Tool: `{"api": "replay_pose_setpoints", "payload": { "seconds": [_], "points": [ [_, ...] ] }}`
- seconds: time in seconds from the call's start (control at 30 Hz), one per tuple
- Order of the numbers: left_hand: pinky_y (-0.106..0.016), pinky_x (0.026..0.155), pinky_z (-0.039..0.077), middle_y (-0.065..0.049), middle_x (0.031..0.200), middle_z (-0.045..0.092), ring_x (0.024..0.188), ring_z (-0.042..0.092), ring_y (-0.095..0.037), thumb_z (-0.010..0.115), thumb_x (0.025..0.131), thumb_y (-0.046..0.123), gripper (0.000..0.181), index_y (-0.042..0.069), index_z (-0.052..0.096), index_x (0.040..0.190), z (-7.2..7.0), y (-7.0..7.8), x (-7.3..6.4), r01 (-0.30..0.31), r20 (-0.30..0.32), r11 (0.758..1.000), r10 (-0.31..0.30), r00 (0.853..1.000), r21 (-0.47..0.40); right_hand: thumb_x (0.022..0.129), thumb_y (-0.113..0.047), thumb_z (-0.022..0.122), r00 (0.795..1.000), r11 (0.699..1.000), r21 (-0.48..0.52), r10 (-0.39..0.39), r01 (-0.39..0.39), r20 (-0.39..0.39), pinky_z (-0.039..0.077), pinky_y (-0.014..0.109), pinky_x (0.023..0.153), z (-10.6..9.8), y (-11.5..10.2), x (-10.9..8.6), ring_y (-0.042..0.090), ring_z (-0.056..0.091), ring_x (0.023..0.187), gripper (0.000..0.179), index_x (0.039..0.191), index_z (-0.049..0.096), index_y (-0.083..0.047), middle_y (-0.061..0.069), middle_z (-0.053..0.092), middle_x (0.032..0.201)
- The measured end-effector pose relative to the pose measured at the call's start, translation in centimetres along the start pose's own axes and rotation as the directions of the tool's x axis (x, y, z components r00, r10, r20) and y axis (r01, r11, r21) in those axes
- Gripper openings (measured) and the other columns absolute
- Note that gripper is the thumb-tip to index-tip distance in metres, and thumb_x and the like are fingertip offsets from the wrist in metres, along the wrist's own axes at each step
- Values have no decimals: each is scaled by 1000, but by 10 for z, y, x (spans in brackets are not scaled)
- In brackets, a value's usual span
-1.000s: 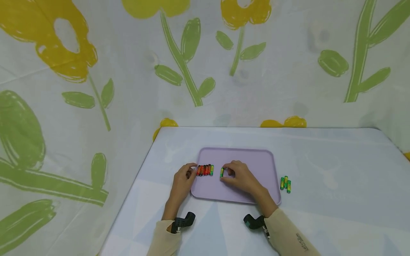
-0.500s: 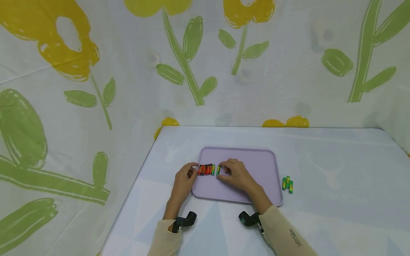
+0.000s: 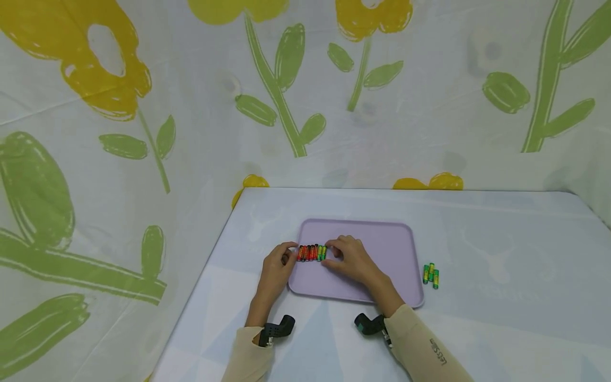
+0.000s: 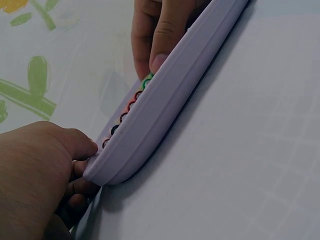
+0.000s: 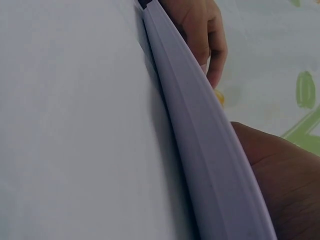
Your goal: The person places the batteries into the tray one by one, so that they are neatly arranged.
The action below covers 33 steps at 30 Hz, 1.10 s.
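A row of batteries (image 3: 309, 252), red-and-black with green ones at its right end, lies side by side on the lilac tray (image 3: 372, 239). My right hand (image 3: 351, 260) pinches the green battery (image 3: 324, 252) at the row's right end between thumb and fingers, close against its neighbour. At the tray's left edge, my left hand (image 3: 278, 269) grips the rim, thumb on top and fingers curled outside it, as the left wrist view shows. The tray wall hides most of the row there. In the right wrist view the wall hides the batteries and the right fingertips.
Several green batteries (image 3: 431, 274) lie on the table just right of the tray. The pale patterned table (image 3: 501, 239) extends right and ends at a flower-print cloth (image 3: 420, 122) behind. Black wrist cameras (image 3: 279, 328) sit on both wrists.
My right hand has slid its green battery leftward across the tray until it stands against the end of the row. The left hand stays at the tray's edge; the view shifts slightly.
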<state>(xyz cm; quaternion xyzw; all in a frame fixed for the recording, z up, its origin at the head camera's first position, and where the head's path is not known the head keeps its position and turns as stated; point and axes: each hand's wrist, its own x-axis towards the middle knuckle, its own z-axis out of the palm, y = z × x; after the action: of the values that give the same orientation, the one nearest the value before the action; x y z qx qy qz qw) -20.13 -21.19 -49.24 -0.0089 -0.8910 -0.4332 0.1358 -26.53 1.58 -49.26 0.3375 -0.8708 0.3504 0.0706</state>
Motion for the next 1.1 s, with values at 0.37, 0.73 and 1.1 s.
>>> {"api": "replay_pose_setpoints", "payload": {
  "seconds": [0.37, 0.73, 1.1],
  "points": [
    [-26, 65, 47, 1, 89, 60, 76, 55, -13, 65, 98, 10, 22, 10, 68, 120, 3, 2, 5, -58, -12, 998, 58, 998, -12, 84, -29, 83, 998, 998, 9, 67, -68, 17, 37, 41, 84, -27, -12, -13, 15, 47, 82, 42, 116, 70, -6, -6, 53, 84],
    [-27, 66, 46, 1, 90, 60, 77, 54, -14, 64, 98, 11, 23, 12, 68, 121, 0, 0, 1, -4, -19, 1000, 5, 1000, 22, 84, -19, 83, 995, 998, -63, 5, -11, -98, 39, 44, 84, -72, -17, -54, 16, 50, 84, 35, 112, 69, -4, -1, 56, 85],
    [-27, 65, 46, 2, 89, 59, 77, 54, -14, 63, 100, 16, 22, 14, 67, 122, 3, -5, -1, -3, -11, 1000, 3, 1000, 16, 76, -9, 86, 966, 992, -122, -66, 37, -251, 40, 36, 76, -104, 11, -101, 14, 50, 82, 35, 107, 70, -4, -3, 56, 82]
  ]
}}
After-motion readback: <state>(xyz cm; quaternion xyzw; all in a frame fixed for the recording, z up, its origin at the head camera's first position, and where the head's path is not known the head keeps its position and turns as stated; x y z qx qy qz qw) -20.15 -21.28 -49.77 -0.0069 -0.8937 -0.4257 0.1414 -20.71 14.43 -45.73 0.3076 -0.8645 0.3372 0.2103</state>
